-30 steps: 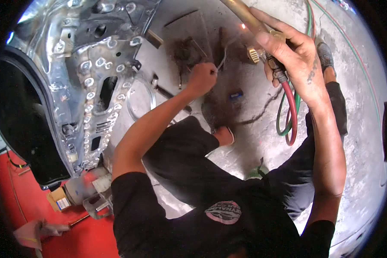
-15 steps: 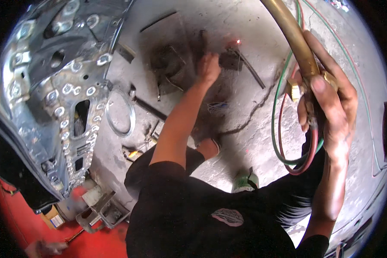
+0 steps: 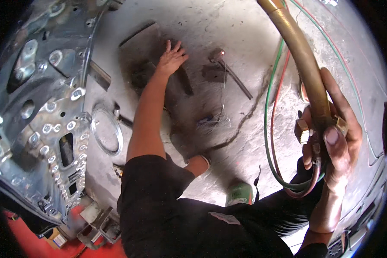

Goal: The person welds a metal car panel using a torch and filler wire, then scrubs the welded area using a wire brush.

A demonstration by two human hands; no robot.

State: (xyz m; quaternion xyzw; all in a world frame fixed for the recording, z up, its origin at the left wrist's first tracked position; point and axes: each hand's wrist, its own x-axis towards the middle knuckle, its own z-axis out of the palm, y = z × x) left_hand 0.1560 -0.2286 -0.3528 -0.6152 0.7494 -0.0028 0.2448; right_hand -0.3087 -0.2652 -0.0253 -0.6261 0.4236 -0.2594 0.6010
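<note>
My right hand (image 3: pixel 342 142) grips a brass gas torch (image 3: pixel 299 47) at its valve end, thumb on the near side. Red and green hoses (image 3: pixel 268 129) loop away below its valves. My left hand (image 3: pixel 172 59) reaches out over the floor, fingers spread and holding nothing. Beside and below it is a dark elongated piece (image 3: pixel 184 81); whether they touch, I cannot tell. A dark flat plate (image 3: pixel 137 47) lies under and left of that hand. To its right, a dark rod (image 3: pixel 236 79) with a pinkish knobbed end rests near a small dark block (image 3: pixel 215 73).
A spot-welded metal vehicle panel (image 3: pixel 43 116) stands along the left. Near it lies a coil of wire (image 3: pixel 96 133). A loose wire tangle (image 3: pixel 217 121) is on the cracked concrete floor (image 3: pixel 245 142), and a green can (image 3: pixel 240 193) stands close to my leg.
My left hand has gone from closed to spread open and moved left. The red glow at the rod's end has faded. My right hand keeps hold of the torch, now slightly lower in view.
</note>
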